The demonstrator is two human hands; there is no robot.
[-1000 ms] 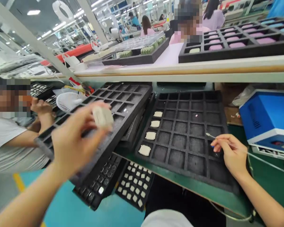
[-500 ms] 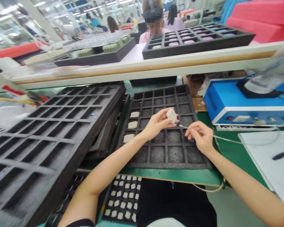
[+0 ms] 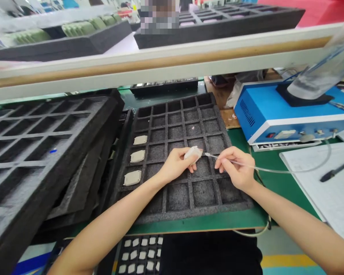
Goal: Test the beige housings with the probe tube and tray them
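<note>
My left hand [image 3: 176, 164] is closed around a small off-white plastic casing [image 3: 193, 153], raised above the black foam tray [image 3: 205, 194]. Just to the right, my right hand [image 3: 237, 168] pinches a thin clear tube [image 3: 272, 170] whose small pale tip [image 3: 207, 154] points at the casing. The tip is very close to the casing's right edge; whether they touch I cannot tell. In the tray's left column lie three similar off-white casings [image 3: 132, 178], one per compartment. The tube trails right toward the front of a blue machine [image 3: 301, 114].
Stacked black foam trays [image 3: 46, 149] lean at the left. A tray of small off-white pieces [image 3: 141, 254] sits below the table edge. White paper [image 3: 318, 168] with a black pen [image 3: 336, 170] lies at the right. A shelf [image 3: 166, 63] with more trays crosses the back, with a person behind it.
The view has tilted down and shifted. My left hand has turned the casing, which showed its broad face before and now shows more edge-on. The tube's tip is nearer to the casing.
</note>
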